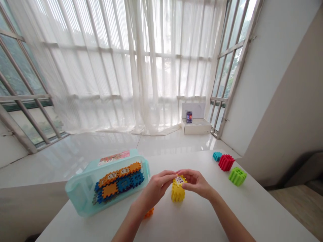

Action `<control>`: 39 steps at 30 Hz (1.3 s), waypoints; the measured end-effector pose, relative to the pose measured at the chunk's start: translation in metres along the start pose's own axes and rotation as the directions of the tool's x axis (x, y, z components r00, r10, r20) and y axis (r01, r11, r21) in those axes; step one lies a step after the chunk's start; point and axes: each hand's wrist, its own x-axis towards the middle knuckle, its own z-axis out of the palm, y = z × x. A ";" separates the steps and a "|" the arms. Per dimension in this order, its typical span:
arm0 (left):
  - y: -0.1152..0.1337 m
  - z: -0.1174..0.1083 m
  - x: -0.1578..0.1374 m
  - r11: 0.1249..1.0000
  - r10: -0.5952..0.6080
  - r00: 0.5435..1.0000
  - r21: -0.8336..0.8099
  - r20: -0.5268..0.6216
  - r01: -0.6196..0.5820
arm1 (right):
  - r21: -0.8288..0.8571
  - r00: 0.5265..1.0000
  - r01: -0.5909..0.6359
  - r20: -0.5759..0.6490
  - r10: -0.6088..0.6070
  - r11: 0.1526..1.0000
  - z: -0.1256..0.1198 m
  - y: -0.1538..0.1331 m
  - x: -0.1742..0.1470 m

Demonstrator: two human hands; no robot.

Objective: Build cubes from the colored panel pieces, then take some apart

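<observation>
A yellow cube of toothed interlocking tiles (178, 195) stands on the white table between my hands. Its top tile, a yellow window tile (179, 180), has a pale lattice and looks tilted or loosely seated. My left hand (161, 183) touches that tile's left side with its fingers held together. From the right, my right hand (198, 183) curls around the same tile, thumb in front and fingers behind. Part of an orange toothed piece (149, 213) shows behind my left forearm; the rest is hidden.
On the left, a translucent teal bin (83, 174) holds several orange and blue toothed tiles (121, 179). Toward the right edge sit a small blue piece (217, 156), a red cube (226, 162) and a green cube (237, 176). A phone (189, 117) leans in an open white box (198, 129) near the curtain.
</observation>
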 end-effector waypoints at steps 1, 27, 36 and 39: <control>-0.002 0.002 -0.001 1.000 -0.006 1.000 -0.010 0.004 0.006 | -0.032 1.000 0.013 -0.011 -0.013 0.999 -0.002 0.000 0.000; -0.008 0.043 -0.025 0.947 -0.279 0.958 -0.150 0.060 0.285 | -0.586 0.979 0.116 -0.066 -0.190 0.802 0.003 0.007 -0.017; -0.005 0.038 -0.023 0.949 -0.252 0.964 -0.171 0.086 0.263 | -0.636 0.986 0.115 -0.023 -0.168 0.763 0.000 0.012 -0.019; -0.005 0.035 -0.023 0.953 -0.224 0.971 -0.191 0.088 0.237 | -0.640 0.987 0.121 -0.005 -0.162 0.759 0.000 0.013 -0.020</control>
